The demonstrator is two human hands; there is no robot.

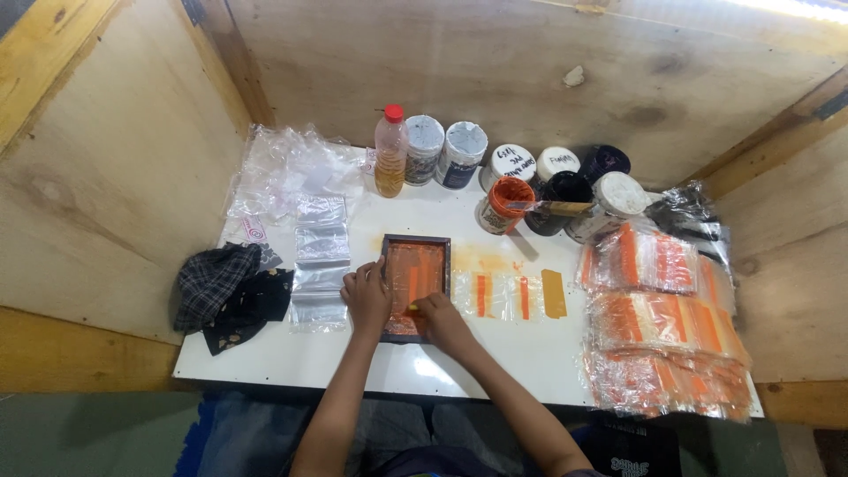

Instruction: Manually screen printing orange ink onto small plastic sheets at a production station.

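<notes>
A small dark-framed printing screen (415, 265) coated in orange ink lies flat on the white table (371, 358). My left hand (367, 296) rests on the frame's left edge, pressing it down. My right hand (442, 320) is at the frame's lower right, fingers closed on something small and yellowish against the mesh; what it is cannot be told. Just right of the frame lie clear plastic bags with orange stripes (508, 296).
Blank clear bags (320, 265) lie left of the frame, with dark cloths (225, 291) beyond. An open orange ink jar (502, 205), other jars and a red-capped bottle (390, 152) line the back. Stacks of printed bags (662, 327) fill the right. Plywood walls enclose the table.
</notes>
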